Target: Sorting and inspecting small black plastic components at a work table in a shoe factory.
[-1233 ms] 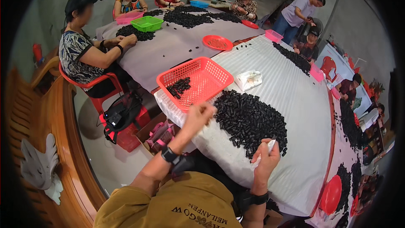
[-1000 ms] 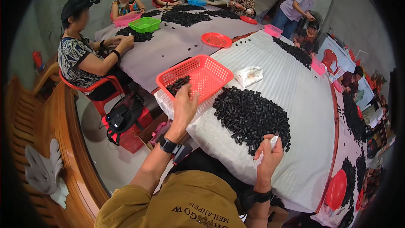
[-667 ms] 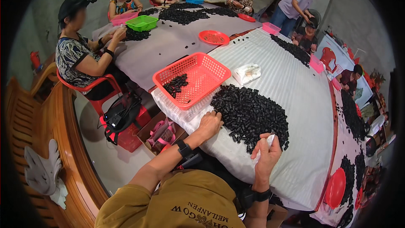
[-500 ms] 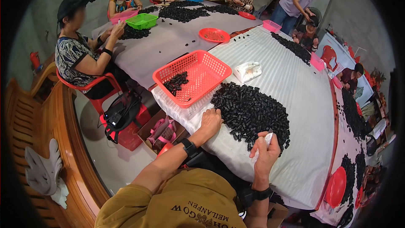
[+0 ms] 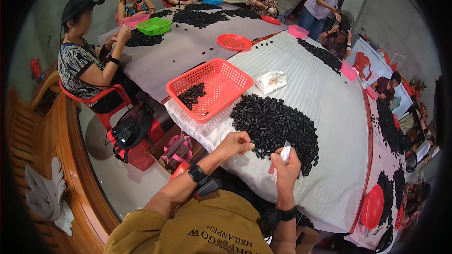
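Note:
My right hand (image 5: 286, 170) is closed around a small knife (image 5: 285, 152) with a white-wrapped handle, its thin blade pointing up and away from me. Close by on the left, my left hand (image 5: 235, 145) has thumb and fingers pinched together at the near-left edge of a pile of short black pieces (image 5: 275, 123). Whatever lies between those fingertips is too small to make out. The pile rests on a white striped cloth (image 5: 329, 160). Beyond my left hand stands a red perforated basket (image 5: 226, 89) with a small heap of black pieces in its left part.
A crumpled white packet (image 5: 271, 82) lies behind the pile. Farther off are a round red tray (image 5: 234, 42) and a green basket (image 5: 154, 26). Several people sit around the tables with more black pieces; one stands at the far right. A wooden bench (image 5: 70, 160) is at my left.
My left hand has come away from near the basket to the pile's near edge, fingers now pinched. My right hand has moved left toward it, with the knife blade turned up.

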Available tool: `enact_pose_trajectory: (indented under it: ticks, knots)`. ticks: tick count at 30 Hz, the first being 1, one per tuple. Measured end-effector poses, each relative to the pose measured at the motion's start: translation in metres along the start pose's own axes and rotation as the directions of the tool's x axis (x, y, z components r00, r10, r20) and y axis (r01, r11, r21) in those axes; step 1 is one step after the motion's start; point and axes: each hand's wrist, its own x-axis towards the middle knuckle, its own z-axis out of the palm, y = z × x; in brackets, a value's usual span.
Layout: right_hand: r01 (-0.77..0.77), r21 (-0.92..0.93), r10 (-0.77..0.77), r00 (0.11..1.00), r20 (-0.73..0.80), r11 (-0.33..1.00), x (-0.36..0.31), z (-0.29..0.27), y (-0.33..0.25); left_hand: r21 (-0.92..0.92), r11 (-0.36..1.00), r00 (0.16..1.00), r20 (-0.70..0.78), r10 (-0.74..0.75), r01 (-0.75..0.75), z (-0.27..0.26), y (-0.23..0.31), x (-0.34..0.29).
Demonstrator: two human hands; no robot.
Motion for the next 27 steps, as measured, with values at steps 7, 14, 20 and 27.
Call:
enact_pose_trajectory:
  ticks: [7,14,20,27]
  knots:
    - [0.005,0.093,-0.023,0.982,0.187,0.996,-0.003,0.008,-0.001,-0.402,0.893,0.91,0.415,-0.017,0.2,0.018,0.031,-0.035]
    - [-0.042,0.042,0.033,0.978,0.207,0.998,-0.002,0.001,0.004,-0.55,0.701,0.82,0.566,-0.087,0.454,0.02,0.031,-0.039]
    - [-0.062,0.154,0.036,0.986,0.162,0.986,-0.001,0.001,0.004,-0.643,0.609,0.847,0.524,-0.092,0.464,0.022,0.023,-0.035]
    - [-0.032,0.059,0.019,0.978,0.208,0.998,-0.002,0.001,0.006,-0.66,0.583,0.845,0.527,-0.091,0.474,0.023,0.028,-0.037]
